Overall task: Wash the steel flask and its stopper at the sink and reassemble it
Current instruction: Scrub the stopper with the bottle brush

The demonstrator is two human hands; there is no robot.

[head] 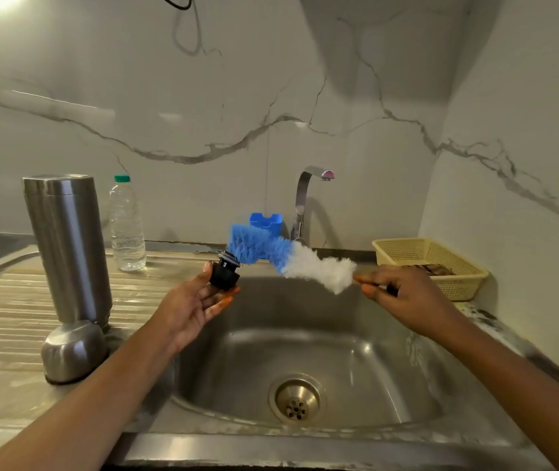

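Above the sink (271, 314), the stopper (225, 278) was pinched by the fingers (218, 302) of the left hand (191, 309); the brush (291, 258) was gripped by the right hand (404, 294).

One wide-angle view from the person's head, facing forward and down; the sink (356, 334) lies close below at 6 o'clock; the tap (302, 198) and wall (203, 96) rise at 12 o'clock; near centre, the left hand (188, 309) holds the stopper (223, 277) and the right hand (404, 295) grips the brush (305, 261); they reach in from 7 and 5 o'clock.

Drainboard (6, 300) bears flask (67, 249), cup (73, 351), bottle (127, 226) (basket (455, 287), seemingly, farther right).
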